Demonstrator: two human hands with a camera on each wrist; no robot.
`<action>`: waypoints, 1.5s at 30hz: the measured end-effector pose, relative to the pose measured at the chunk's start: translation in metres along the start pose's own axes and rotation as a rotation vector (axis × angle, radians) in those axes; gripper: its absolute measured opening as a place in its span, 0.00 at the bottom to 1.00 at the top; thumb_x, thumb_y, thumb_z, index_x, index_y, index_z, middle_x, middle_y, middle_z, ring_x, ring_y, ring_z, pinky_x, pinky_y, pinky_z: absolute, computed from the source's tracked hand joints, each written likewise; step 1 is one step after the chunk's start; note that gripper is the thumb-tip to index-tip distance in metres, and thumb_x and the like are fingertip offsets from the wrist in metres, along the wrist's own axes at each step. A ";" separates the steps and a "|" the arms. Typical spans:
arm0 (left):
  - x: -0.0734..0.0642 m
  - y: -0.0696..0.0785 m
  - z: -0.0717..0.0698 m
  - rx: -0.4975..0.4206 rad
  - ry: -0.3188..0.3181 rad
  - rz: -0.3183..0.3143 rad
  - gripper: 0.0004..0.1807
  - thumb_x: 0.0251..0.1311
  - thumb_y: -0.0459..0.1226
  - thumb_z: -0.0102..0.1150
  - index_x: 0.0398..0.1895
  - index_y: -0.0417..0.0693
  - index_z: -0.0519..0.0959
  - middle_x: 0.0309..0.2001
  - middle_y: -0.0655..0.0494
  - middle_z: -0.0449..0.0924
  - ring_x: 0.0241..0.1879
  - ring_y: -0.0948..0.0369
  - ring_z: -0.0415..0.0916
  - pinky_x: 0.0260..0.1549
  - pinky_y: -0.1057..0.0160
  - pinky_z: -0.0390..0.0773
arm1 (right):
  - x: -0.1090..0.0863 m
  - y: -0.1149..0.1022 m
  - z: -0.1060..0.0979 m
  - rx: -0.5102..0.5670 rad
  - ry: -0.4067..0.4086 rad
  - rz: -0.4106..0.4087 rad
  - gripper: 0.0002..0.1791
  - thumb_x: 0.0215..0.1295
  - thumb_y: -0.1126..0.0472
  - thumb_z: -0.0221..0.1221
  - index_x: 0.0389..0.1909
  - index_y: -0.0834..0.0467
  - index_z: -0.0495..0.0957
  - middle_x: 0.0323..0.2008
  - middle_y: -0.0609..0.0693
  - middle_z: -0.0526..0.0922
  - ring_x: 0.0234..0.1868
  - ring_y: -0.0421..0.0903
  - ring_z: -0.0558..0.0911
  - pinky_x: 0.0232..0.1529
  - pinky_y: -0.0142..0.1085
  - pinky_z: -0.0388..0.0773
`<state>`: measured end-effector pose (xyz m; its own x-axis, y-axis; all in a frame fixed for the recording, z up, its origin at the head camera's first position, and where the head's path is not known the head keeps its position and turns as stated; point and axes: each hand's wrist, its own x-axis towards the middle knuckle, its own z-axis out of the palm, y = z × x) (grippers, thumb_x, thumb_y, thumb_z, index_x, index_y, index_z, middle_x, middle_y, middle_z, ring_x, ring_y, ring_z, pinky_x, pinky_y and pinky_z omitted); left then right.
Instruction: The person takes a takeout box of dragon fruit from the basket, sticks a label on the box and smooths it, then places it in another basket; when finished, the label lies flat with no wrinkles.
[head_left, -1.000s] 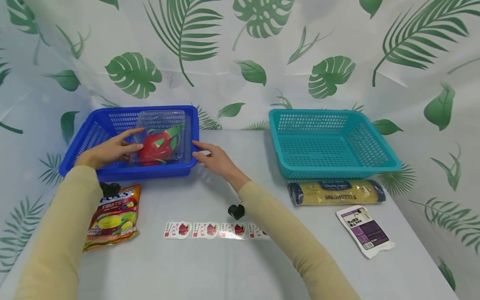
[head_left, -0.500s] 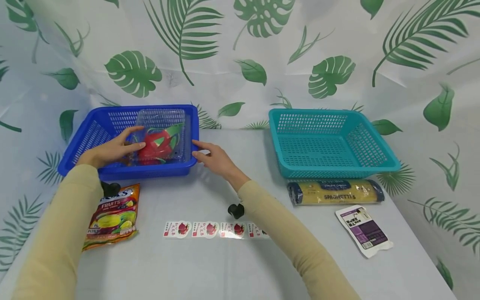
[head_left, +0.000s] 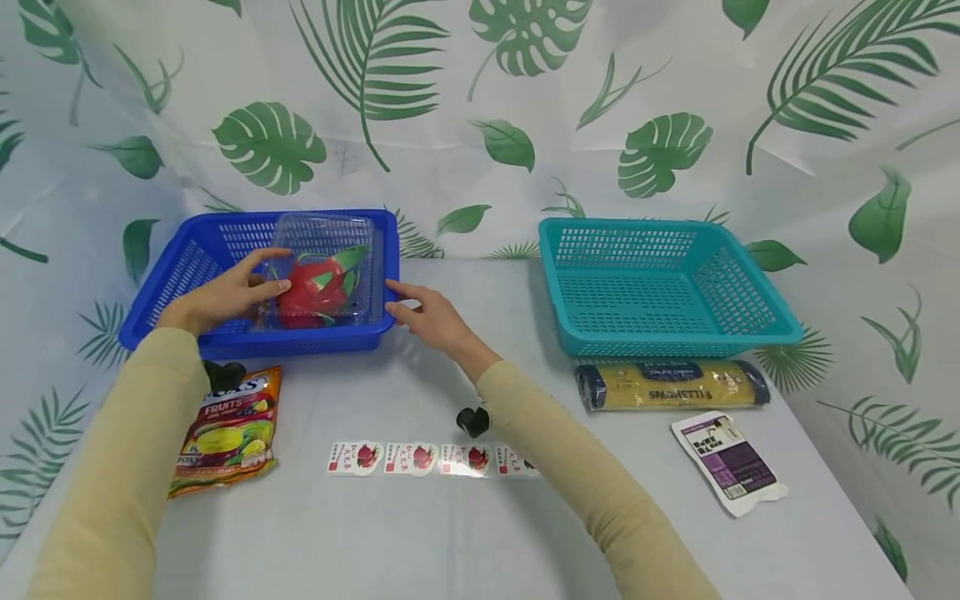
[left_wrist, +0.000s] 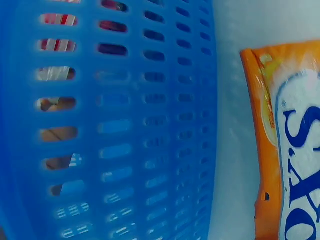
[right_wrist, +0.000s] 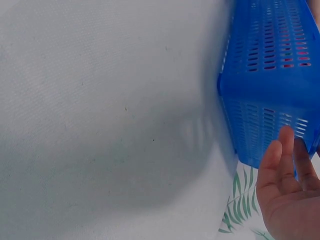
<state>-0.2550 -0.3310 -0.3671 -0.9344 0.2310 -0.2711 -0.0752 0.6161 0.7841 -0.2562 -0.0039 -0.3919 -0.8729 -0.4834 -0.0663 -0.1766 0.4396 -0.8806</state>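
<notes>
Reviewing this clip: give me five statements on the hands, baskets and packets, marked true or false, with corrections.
1. The left hand is at the left side of the clear plastic box. True.
2. The spaghetti packet lies in front of the teal basket. True.
3. The right hand touches the teal basket. False: it touches the blue basket.
4. The "Fruits" bag is inside the blue basket. False: it lies on the table.
5. The right sleeve partly hides the sticker strip. True.
</notes>
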 end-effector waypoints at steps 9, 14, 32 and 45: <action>-0.003 0.002 -0.005 -0.005 0.034 0.019 0.40 0.70 0.55 0.49 0.78 0.62 0.43 0.62 0.33 0.63 0.49 0.43 0.68 0.39 0.56 0.79 | -0.001 -0.001 0.002 0.018 -0.004 0.003 0.28 0.74 0.50 0.53 0.73 0.46 0.63 0.65 0.48 0.72 0.47 0.43 0.81 0.48 0.36 0.79; -0.005 0.009 -0.009 -0.008 0.040 0.040 0.40 0.69 0.55 0.50 0.78 0.65 0.43 0.62 0.35 0.64 0.50 0.45 0.68 0.40 0.57 0.79 | -0.002 -0.002 0.002 0.029 -0.002 0.004 0.28 0.74 0.50 0.53 0.73 0.46 0.64 0.65 0.47 0.72 0.47 0.43 0.81 0.48 0.36 0.79; -0.008 0.063 -0.014 -0.006 0.115 0.184 0.37 0.69 0.55 0.50 0.76 0.74 0.47 0.46 0.43 0.69 0.32 0.50 0.72 0.29 0.57 0.79 | -0.001 -0.030 -0.027 0.009 0.167 -0.193 0.36 0.73 0.42 0.50 0.77 0.39 0.47 0.70 0.54 0.63 0.65 0.48 0.71 0.62 0.42 0.70; -0.010 0.095 -0.001 -0.022 0.109 0.255 0.35 0.70 0.54 0.50 0.75 0.77 0.48 0.49 0.44 0.68 0.37 0.49 0.72 0.33 0.57 0.79 | -0.012 -0.062 -0.048 0.018 0.228 -0.256 0.34 0.72 0.45 0.53 0.76 0.42 0.55 0.74 0.47 0.57 0.68 0.51 0.66 0.65 0.46 0.67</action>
<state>-0.2531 -0.2758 -0.2894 -0.9559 0.2935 -0.0028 0.1609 0.5318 0.8315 -0.2566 0.0106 -0.3145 -0.8807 -0.3939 0.2631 -0.3972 0.3115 -0.8633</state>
